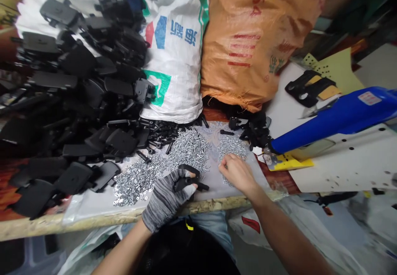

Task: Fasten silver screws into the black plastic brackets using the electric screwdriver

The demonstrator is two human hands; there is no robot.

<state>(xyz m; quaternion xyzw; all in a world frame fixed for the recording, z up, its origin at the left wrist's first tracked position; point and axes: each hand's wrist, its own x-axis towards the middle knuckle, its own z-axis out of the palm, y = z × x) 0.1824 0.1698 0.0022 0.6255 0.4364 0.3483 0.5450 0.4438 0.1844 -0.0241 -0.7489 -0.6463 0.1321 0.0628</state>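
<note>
My left hand [169, 196], in a grey knit fingerless glove, is closed around a small black plastic part [190, 179] near the table's front edge. My bare right hand [236, 172] rests with its fingers pinched together at the edge of a small pile of silver screws [231, 146]; what they pinch is too small to make out. A bigger heap of screws [190, 147] lies just beyond my left hand. A spread of silver washers [136, 180] lies to its left.
A big heap of black plastic plates [71, 101] fills the left. A white woven sack [175, 47] and an orange sack [254, 35] stand behind. A blue power tool [335, 118] lies at right on a white board [347, 163]. Small black pins [161, 132] lie mid-table.
</note>
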